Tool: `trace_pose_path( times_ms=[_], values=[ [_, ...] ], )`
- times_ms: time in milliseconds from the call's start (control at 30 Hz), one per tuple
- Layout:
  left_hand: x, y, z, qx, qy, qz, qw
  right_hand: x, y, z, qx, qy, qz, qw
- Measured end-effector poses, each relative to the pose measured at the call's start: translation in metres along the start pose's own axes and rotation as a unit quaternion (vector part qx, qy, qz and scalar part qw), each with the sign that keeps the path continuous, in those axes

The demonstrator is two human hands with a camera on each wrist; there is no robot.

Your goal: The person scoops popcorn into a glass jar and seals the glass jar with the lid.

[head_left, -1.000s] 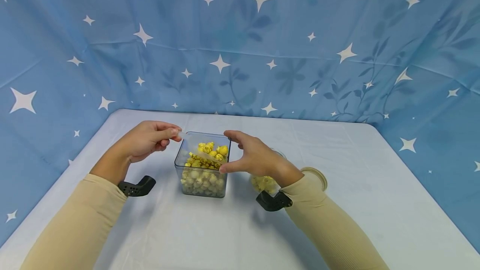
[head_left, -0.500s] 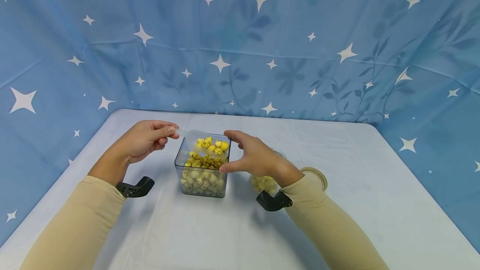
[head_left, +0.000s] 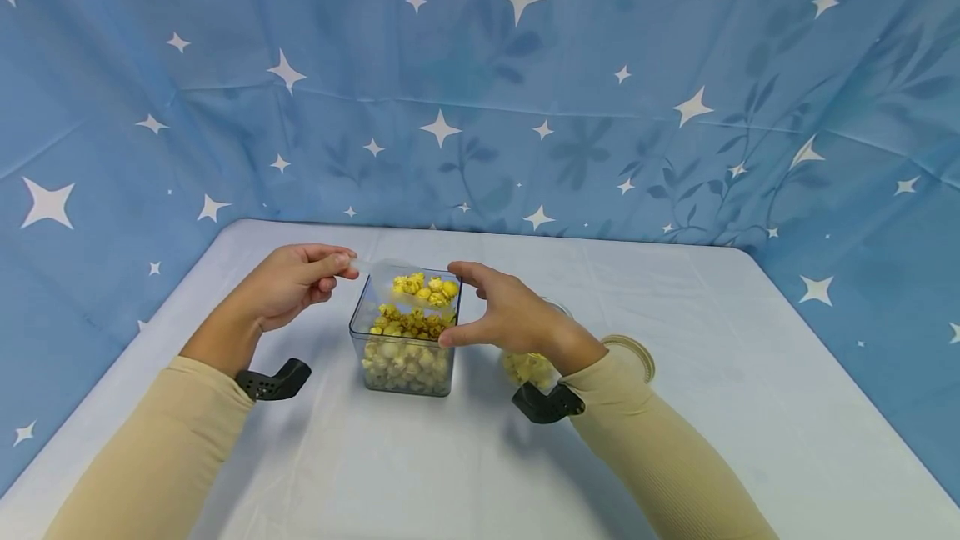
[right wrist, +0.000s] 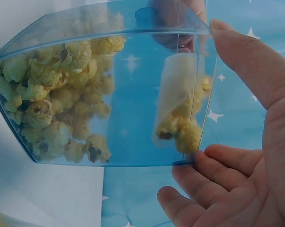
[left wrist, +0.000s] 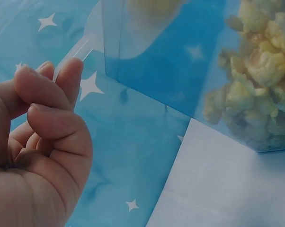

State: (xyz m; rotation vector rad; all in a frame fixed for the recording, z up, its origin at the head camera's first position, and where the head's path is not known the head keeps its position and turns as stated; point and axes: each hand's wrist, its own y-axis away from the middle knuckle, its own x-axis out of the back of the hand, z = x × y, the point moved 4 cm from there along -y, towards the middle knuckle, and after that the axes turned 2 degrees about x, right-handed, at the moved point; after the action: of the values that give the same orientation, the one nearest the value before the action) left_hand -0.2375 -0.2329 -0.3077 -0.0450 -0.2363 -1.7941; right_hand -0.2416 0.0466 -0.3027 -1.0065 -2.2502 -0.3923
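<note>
Showed a blue star-printed curtain [head_left: 480,65], creased across the middle, behind and along both sides of a white-covered table [head_left: 720,407], rounded at the far corners and lightly wrinkled. Bore on that surface, left of centre, a clear square box [head_left: 401,337], upright and partly filled by a pile of popcorn [head_left: 408,323]; bore to its right a jar [head_left: 561,304], partly hidden. Gripped the box across its right side with the right hand [head_left: 513,311], thumb at near corner, fingers at far: probably best done firmly, without squeezing or tipping. Included, farther right, a round gold lid [head_left: 636,343]. Pinched in the left hand [head_left: 294,282], between thumb and fingertips, the handle of a translucent scoop [head_left: 382,274], extended over the mouth of the box. Held in the scoop several loose yellow pieces [head_left: 427,290], clear of the pile; called, in all likelihood, for a level bowl, a slow wrist and a gap above the rim.
</note>
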Motion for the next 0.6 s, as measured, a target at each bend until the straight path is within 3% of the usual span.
trace_pose_path(
  times_ms=[233,600],
  values=[
    [-0.0052,-0.0034,-0.0014,-0.014,0.004,0.005,0.9999,-0.0006,0.0007,-0.0005,0.004,0.003,0.003,1.0],
    [-0.0032,0.0014,-0.0012,-0.006,-0.007,0.003,1.0,-0.0011,0.0006,0.0,0.001,0.002,0.006,1.0]
  ],
)
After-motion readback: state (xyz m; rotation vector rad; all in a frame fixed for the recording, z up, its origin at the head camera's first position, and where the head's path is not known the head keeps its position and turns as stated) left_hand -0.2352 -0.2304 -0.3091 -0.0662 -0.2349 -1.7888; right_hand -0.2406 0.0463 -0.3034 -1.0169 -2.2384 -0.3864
